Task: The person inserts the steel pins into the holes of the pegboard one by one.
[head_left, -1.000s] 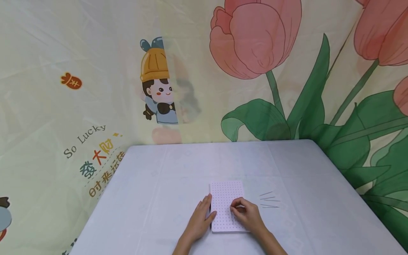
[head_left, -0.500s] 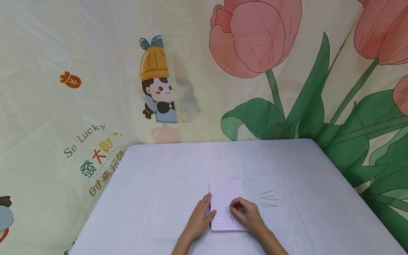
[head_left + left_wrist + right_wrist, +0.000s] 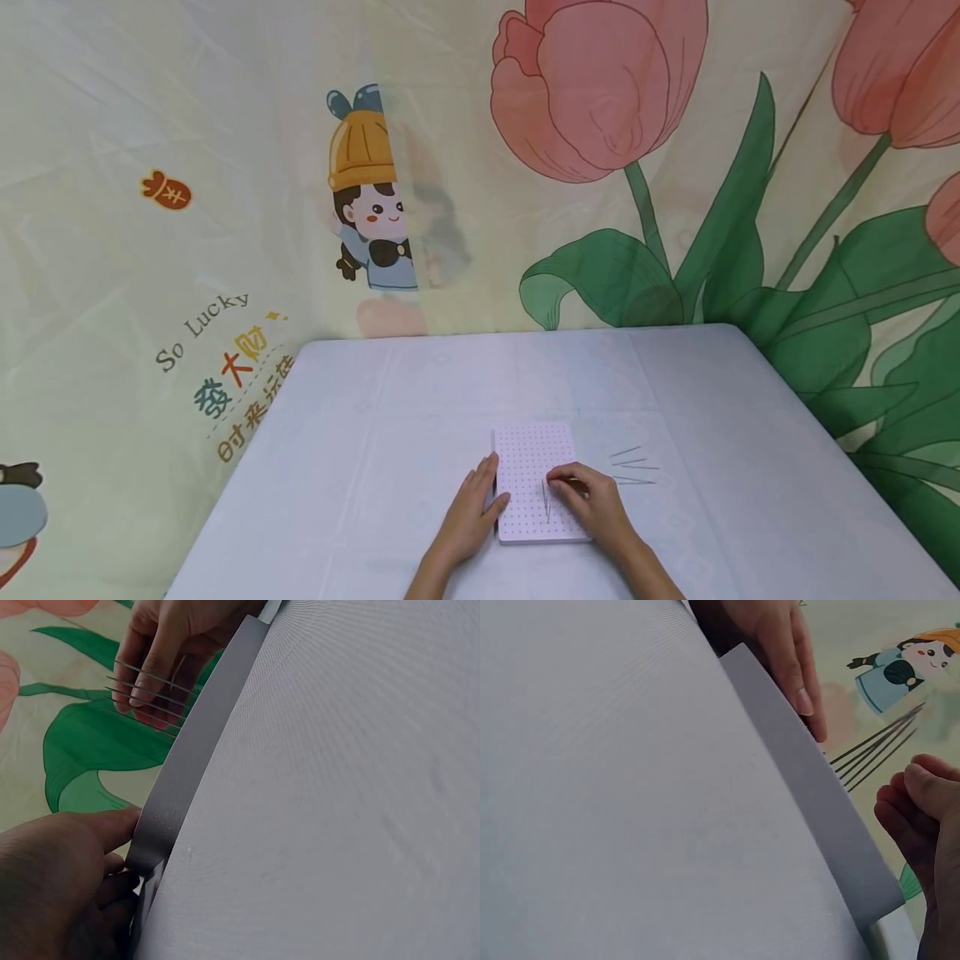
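A white board (image 3: 528, 450) dotted with rows of small holes lies on the table. Along its left side rests my left hand (image 3: 467, 515), fingers mostly straight, thumb over the near part of that edge. Several thin metal rods (image 3: 547, 502) stand up from the board; the right wrist view shows these rods (image 3: 874, 750) leaning slightly together. Just right of them is my right hand (image 3: 598, 502), its fingers loosely bent and thumb near the fingertips. Nothing shows between those fingertips (image 3: 919, 771) in the right wrist view.
Several loose thin rods (image 3: 633, 467) lie on the white tablecloth (image 3: 420, 400) to the right of the board. A printed curtain (image 3: 465, 208) with tulips and a cartoon figure hangs behind and beside the table.
My right hand has drawn back slightly to the right, off the standing rods, and its fingertips have come away from them. My left hand and the board stay put.
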A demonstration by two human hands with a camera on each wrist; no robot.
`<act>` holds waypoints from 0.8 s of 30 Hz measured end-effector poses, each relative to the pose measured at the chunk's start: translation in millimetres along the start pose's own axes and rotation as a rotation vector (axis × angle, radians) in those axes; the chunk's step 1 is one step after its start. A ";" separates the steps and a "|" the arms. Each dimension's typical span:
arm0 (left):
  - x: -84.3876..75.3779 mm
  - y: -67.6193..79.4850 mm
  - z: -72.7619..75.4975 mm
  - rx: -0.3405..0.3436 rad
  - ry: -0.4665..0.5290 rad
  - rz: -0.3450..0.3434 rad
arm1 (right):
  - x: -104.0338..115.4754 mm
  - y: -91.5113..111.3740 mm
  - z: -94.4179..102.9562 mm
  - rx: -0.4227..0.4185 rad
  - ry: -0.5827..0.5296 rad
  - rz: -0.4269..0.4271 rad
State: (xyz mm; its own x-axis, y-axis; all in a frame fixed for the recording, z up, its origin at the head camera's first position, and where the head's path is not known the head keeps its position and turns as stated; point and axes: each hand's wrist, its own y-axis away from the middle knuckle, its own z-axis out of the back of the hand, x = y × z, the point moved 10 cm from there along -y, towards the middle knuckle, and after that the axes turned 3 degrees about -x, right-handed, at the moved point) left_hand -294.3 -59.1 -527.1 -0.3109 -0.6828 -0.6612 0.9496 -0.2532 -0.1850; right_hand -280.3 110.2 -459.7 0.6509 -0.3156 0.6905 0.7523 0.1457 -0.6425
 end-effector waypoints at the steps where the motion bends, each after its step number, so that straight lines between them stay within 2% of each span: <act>1: 0.3 0.0 0.4 0.001 -0.002 0.000 | -6.0 0.1 2.3 -0.007 -0.001 -0.028; 5: 0.9 -0.5 -0.1 0.002 -0.011 -0.009 | -33.4 2.9 15.4 -0.026 0.005 -0.077; 8: 1.2 -0.4 -0.3 0.000 -0.019 -0.014 | -41.4 2.1 31.0 -0.041 0.031 -0.095; 12: 1.6 0.2 1.0 -0.001 -0.025 -0.007 | -54.9 5.0 50.4 -0.061 0.101 -0.137; 16: 1.7 -0.3 1.7 0.001 -0.026 -0.002 | -65.0 10.2 65.2 -0.038 0.193 -0.165; 18: 1.4 -0.5 1.5 0.004 -0.030 -0.004 | -67.3 11.9 70.7 -0.021 0.232 -0.163; 24: 2.2 -0.4 0.5 0.016 -0.028 0.002 | -62.9 12.8 80.6 0.031 0.409 -0.085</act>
State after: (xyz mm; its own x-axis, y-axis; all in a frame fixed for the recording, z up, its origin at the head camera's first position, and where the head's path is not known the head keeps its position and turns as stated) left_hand -295.3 -60.9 -528.1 -0.3106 -0.7018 -0.6411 0.9493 -0.2629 -0.1721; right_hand -303.4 207.4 -484.6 0.4968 -0.6733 0.5476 0.8083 0.1290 -0.5745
